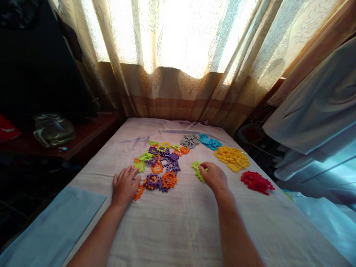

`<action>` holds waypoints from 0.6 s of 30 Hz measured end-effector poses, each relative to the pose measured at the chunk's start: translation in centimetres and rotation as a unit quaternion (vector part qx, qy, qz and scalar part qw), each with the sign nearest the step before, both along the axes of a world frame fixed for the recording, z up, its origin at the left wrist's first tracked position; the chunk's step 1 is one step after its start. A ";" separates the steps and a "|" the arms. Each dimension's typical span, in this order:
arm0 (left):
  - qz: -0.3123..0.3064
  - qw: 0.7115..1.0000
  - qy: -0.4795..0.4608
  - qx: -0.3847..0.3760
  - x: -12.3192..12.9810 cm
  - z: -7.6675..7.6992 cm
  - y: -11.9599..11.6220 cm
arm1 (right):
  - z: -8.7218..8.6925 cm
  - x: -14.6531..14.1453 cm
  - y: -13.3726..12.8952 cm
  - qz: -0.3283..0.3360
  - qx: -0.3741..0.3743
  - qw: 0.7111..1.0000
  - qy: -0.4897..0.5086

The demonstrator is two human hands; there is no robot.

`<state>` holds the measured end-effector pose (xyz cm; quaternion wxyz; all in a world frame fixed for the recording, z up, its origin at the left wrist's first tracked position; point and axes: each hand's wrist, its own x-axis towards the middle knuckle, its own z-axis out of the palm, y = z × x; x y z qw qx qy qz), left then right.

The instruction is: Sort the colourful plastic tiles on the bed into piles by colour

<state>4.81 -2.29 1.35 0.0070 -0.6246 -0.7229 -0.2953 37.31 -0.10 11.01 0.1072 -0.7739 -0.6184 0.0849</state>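
Flat plastic interlocking building pieces lie on a cloth-covered surface. My left hand rests at the left side of a mixed pile, fingers spread, its fingertips near a lime green piece and an orange piece. The pile also has purple pieces and more orange ones, some overlapping. To the right of this pile, my right hand pinches at a lime green interlocking piece among a small green group; the thumb and fingers partly hide it.
Sorted piles of grey, blue, yellow and red pieces curve along the right. A light blue sheet lies at left. A glass jar stands on a side table; curtains hang behind.
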 end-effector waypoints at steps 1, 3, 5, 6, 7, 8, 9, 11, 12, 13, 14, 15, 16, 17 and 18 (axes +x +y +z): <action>-0.002 1.000 0.004 -0.002 0.1 0.1 -0.1 | 0.0 -0.3 0.0 0.004 0.000 1.000 -0.001; -0.002 1.000 0.006 0.003 0.1 0.2 -0.1 | -0.2 -0.8 0.0 0.013 0.004 1.000 0.000; 0.001 1.000 0.005 0.010 0.1 0.3 -0.1 | -0.3 -1.4 -0.1 0.029 0.014 0.999 0.003; 0.001 1.000 0.003 0.013 0.1 0.3 -0.1 | -0.3 -1.8 -0.1 0.038 0.018 0.999 0.004; 0.000 1.000 0.000 0.017 0.1 0.4 -0.1 | -0.4 -2.1 -0.2 0.048 0.022 0.999 0.004; -0.001 1.000 -0.004 0.022 0.0 0.4 0.0 | -0.4 -2.4 -0.2 0.057 0.025 0.998 0.004; -0.001 1.000 -0.009 0.029 -0.1 0.4 0.0 | -0.5 -2.7 -0.3 0.066 0.026 0.997 0.004; -0.001 0.998 -0.027 0.049 -0.3 0.4 0.2 | -0.5 -3.3 -0.4 0.082 0.029 0.996 0.004; -0.002 0.997 -0.040 0.061 -0.4 0.4 0.2 | -0.5 -3.6 -0.5 0.089 0.031 0.995 0.005; -0.004 0.996 -0.054 0.072 -0.5 0.5 0.3 | -0.5 -3.9 -0.6 0.097 0.034 0.995 0.006; -0.007 0.994 -0.067 0.080 -0.6 0.6 0.3 | -0.6 -4.2 -0.7 0.104 0.038 0.994 0.008; -0.011 0.993 -0.079 0.091 -0.6 0.7 0.2 | -0.6 -4.5 -0.7 0.112 0.042 0.993 0.011; -0.018 0.990 -0.089 0.107 -0.5 0.9 0.1 | -0.7 -4.9 -0.8 0.121 0.047 0.991 0.015; -0.029 0.987 -0.095 0.129 -0.4 1.2 0.0 | -0.7 -5.3 -1.0 0.128 0.053 0.990 0.022; -0.045 0.982 -0.098 0.155 -0.2 1.4 -0.2 | -0.8 -5.8 -1.1 0.136 0.059 0.988 0.033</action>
